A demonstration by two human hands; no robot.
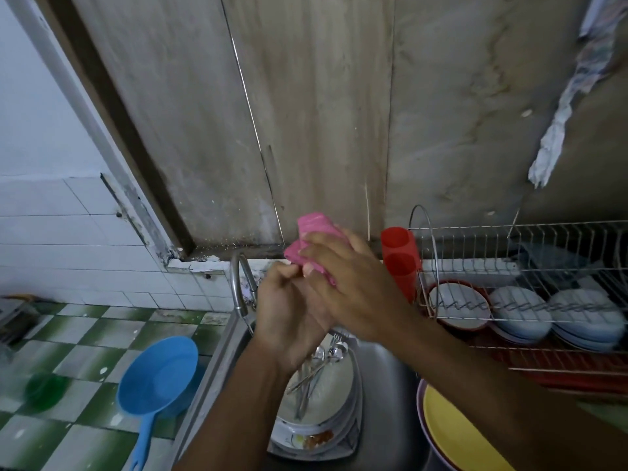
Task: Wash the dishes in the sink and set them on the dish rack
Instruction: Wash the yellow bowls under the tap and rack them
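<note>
1. The right hand (350, 287) grasps the pink cloth (314, 227) above the back edge of the sink (384, 385); the left hand (289, 311) pinches the cloth's lower end.
2. Stacked plates (328, 389) with cutlery (311, 373) lie in the sink; the dish rack (509, 239) stands at its right.

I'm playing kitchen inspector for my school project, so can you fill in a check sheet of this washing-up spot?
Surface: steel sink, faucet at its rim.
Job's things: dirty plates with cutlery in sink; bowls on dish rack; pink cloth.
Clutter: red cup, yellow plate, blue strainer left of sink.
Hands: right hand grips cloth; left hand curled against it, grip unclear.
Cables: nothing seen.
Surroundings: tiled wall, checkered floor, hanging rag.
</note>
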